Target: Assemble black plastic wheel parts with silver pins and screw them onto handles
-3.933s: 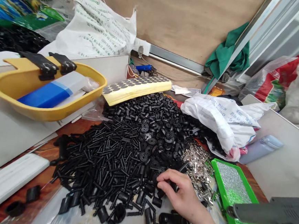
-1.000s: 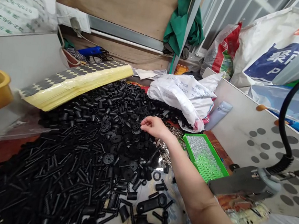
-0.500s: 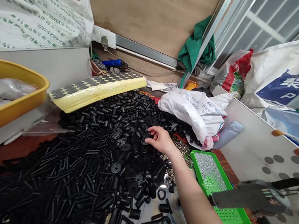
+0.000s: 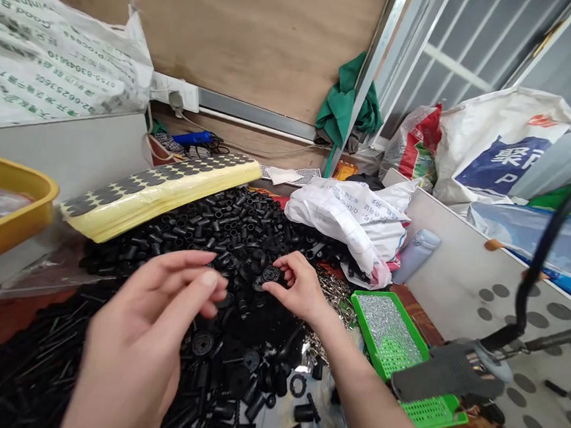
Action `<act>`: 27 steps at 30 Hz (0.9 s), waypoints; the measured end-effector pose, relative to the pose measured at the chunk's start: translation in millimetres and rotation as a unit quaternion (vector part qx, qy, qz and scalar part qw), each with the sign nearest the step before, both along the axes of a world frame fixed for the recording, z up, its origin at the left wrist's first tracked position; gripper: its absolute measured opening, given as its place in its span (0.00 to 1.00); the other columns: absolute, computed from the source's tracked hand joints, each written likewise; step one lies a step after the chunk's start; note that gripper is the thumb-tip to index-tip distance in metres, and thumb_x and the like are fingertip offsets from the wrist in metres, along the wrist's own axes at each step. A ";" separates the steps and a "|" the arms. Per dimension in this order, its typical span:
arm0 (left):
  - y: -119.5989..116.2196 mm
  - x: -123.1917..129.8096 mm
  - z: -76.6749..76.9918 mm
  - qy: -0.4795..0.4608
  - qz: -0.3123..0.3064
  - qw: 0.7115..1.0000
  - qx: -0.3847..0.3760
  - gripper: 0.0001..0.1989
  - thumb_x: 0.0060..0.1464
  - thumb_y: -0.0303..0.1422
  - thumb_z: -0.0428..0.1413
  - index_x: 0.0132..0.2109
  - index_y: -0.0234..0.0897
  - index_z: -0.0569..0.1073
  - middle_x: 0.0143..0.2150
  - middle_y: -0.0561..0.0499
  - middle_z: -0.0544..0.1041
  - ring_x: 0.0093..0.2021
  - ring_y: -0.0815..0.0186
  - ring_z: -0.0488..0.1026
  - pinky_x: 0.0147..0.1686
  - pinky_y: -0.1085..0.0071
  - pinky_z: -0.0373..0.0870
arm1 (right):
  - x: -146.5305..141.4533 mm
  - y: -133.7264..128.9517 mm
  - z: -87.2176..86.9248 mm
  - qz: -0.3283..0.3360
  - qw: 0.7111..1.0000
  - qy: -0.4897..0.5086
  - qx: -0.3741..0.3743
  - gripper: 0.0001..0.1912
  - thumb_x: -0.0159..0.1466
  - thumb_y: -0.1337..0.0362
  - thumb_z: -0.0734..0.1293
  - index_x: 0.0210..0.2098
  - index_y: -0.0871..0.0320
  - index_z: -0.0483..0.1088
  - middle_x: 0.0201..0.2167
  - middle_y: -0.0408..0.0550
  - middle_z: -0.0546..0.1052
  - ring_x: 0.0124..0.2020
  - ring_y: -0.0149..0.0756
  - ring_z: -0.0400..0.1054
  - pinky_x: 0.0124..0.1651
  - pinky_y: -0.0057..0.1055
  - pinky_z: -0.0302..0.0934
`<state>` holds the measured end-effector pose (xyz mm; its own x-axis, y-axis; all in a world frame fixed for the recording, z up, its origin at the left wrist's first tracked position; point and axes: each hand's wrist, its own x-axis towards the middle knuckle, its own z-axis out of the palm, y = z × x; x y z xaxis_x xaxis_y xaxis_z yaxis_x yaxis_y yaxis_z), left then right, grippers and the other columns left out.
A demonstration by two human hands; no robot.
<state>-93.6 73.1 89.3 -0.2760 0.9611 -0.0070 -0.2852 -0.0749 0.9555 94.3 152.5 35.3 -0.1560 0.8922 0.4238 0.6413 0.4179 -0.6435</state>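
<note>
My right hand (image 4: pixel 299 286) pinches a small black ribbed disc (image 4: pixel 271 274) by its edge between thumb and fingers, above the pile. My left hand (image 4: pixel 152 329) is in the near foreground, its fingers curled and the thumb against them. Whatever may be between those fingertips is hidden. Below both hands lie loose black plastic parts: short tubes (image 4: pixel 215 225), other ribbed discs (image 4: pixel 203 343) and dark screws (image 4: pixel 32 346) at the left. A black ring (image 4: pixel 298 385) rests nearer to me.
At right, green trays (image 4: pixel 426 349) hold small silvery pieces beside a grey power screwdriver (image 4: pixel 451 375) on a cable. A yellow stack of sticker sheets (image 4: pixel 163 198), a crumpled white bag (image 4: pixel 351 222) and a grey bottle (image 4: pixel 416 256) stand behind. A yellow bin (image 4: pixel 44 198) is at left.
My left hand has come into view from below. The right hand has the disc up from among the parts, now plainly visible in the fingers. The view has shifted slightly.
</note>
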 end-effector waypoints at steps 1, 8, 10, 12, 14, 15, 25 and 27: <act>9.4 6.5 4.6 -0.005 -0.018 1.000 -0.008 0.19 0.46 0.36 0.64 0.46 0.37 0.74 0.39 0.50 0.78 0.40 0.63 0.73 0.38 0.70 0.70 | 0.3 -6.6 5.6 0.006 0.999 0.044 0.011 0.15 0.50 0.65 0.75 0.35 0.55 0.68 0.32 0.41 0.67 0.28 0.28 0.60 0.32 0.26 0.62; 22.7 49.6 -5.0 -0.150 -0.257 0.943 -0.150 0.21 0.45 0.35 0.63 0.48 0.35 0.76 0.45 0.42 0.80 0.50 0.52 0.74 0.48 0.60 0.73 | -2.6 -48.6 23.3 0.009 0.984 0.166 0.061 0.15 0.49 0.60 0.75 0.33 0.55 0.69 0.31 0.41 0.68 0.27 0.29 0.63 0.29 0.25 0.63; 20.5 56.7 -7.8 -0.157 -0.268 0.938 -0.157 0.22 0.44 0.33 0.65 0.48 0.36 0.76 0.43 0.43 0.81 0.49 0.53 0.75 0.48 0.64 0.73 | 1.6 -54.1 24.1 0.014 0.985 0.163 0.062 0.15 0.50 0.59 0.75 0.33 0.55 0.69 0.32 0.42 0.69 0.27 0.28 0.63 0.29 0.25 0.64; 20.1 60.8 -8.2 -0.151 -0.272 0.935 -0.169 0.22 0.41 0.31 0.66 0.47 0.36 0.77 0.42 0.44 0.82 0.46 0.55 0.77 0.46 0.68 0.74 | 12.8 -57.0 28.0 0.050 0.985 0.160 0.039 0.15 0.50 0.59 0.75 0.33 0.55 0.70 0.33 0.42 0.69 0.26 0.27 0.63 0.29 0.25 0.64; 20.5 61.9 -7.3 -0.144 -0.267 0.937 -0.173 0.22 0.40 0.30 0.67 0.46 0.35 0.78 0.39 0.44 0.82 0.41 0.57 0.79 0.41 0.69 0.76 | 32.3 -56.9 34.3 0.078 0.985 0.155 0.013 0.14 0.51 0.58 0.74 0.34 0.56 0.71 0.33 0.42 0.71 0.26 0.27 0.64 0.30 0.25 0.64; 20.6 61.2 -6.5 -0.139 -0.262 0.940 -0.172 0.21 0.40 0.31 0.67 0.45 0.35 0.78 0.38 0.44 0.82 0.38 0.58 0.79 0.39 0.70 0.77 | 45.0 -55.5 37.1 0.073 0.986 0.147 0.001 0.12 0.54 0.58 0.73 0.35 0.56 0.72 0.33 0.43 0.72 0.27 0.28 0.65 0.31 0.26 0.65; 9.5 44.7 12.4 -0.147 -0.196 0.964 -0.100 0.20 0.36 0.47 0.67 0.36 0.42 0.80 0.30 0.50 0.81 0.24 0.65 0.72 0.17 0.76 0.71 | 129.9 -30.4 -11.6 -0.172 0.930 -0.199 -0.255 0.04 0.62 0.65 0.69 0.35 0.59 0.73 0.35 0.46 0.76 0.35 0.36 0.71 0.40 0.36 0.67; 6.6 44.1 16.2 -0.146 -0.204 0.965 -0.083 0.20 0.35 0.49 0.66 0.34 0.42 0.80 0.28 0.51 0.81 0.21 0.67 0.69 0.15 0.76 0.69 | 126.8 -27.4 -20.9 -0.176 0.909 -0.243 -0.289 0.10 0.66 0.61 0.65 0.46 0.57 0.70 0.46 0.49 0.73 0.43 0.37 0.71 0.44 0.38 0.68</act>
<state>-49.5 79.6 105.5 0.1612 0.9684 -0.1901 -0.5169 0.2470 0.8197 221.1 125.1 14.3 0.1392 0.9748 -0.1745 0.9368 -0.1867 -0.2959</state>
